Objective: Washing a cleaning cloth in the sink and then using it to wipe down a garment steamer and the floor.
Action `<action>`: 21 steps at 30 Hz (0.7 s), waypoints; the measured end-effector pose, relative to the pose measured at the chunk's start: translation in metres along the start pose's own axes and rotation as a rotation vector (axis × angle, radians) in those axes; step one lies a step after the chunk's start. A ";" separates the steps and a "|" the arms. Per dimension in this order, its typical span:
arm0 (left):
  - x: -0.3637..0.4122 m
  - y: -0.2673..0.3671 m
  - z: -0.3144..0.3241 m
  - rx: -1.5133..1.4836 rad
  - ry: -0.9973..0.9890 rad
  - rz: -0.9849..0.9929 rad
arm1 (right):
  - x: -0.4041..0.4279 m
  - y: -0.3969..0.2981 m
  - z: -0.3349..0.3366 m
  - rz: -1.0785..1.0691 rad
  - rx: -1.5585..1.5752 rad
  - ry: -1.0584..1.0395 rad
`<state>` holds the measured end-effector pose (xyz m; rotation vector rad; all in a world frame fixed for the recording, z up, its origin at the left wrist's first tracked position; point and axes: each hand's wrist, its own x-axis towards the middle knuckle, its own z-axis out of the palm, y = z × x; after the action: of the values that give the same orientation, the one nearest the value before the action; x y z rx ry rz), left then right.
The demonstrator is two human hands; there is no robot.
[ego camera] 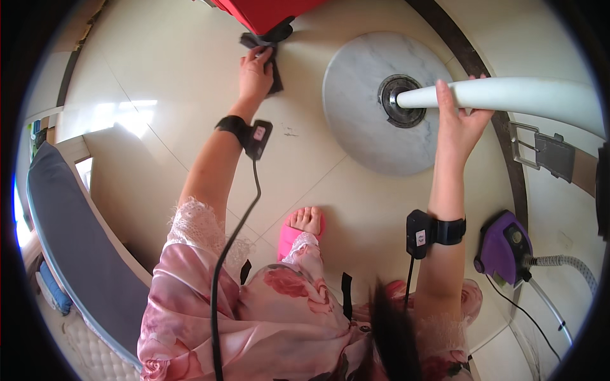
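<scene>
At the top of the view, my left hand (256, 76) is pressed around a dark cloth (276, 80) low over the tiled floor. The cloth lies against the black corner piece (281, 29) of a red case-like object (267, 12), which is cut off by the picture's rim. My right hand (460, 124) grips a thick white pole (529, 93) just above its lower end. That pole joins a dark metal collar (400, 119) at the middle of a round grey marble-patterned base (352, 105). The base looks tilted on its edge or flat; I cannot tell which.
A leather belt (555, 151) with a metal buckle hangs at the right. Below it, a purple garment steamer (506, 247) with a hose stands by the wall. A grey ironing board (71, 228) leans in at the left. Dark marks (289, 131) spot the floor tiles.
</scene>
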<state>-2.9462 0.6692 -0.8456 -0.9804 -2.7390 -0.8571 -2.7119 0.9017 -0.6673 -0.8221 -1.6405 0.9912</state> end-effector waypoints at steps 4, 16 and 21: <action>-0.044 0.046 0.008 -0.119 -0.080 0.165 | 0.020 -0.005 0.001 0.317 0.143 -0.084; -0.110 0.070 -0.032 -0.282 -0.225 0.157 | 0.029 0.007 -0.012 0.250 0.126 -0.230; -0.086 0.078 -0.016 -0.330 -0.284 0.118 | 0.025 0.009 -0.007 0.255 0.125 -0.181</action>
<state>-2.8323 0.6622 -0.8190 -1.4069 -2.7795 -1.2650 -2.7109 0.9292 -0.6645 -0.8929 -1.6312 1.3675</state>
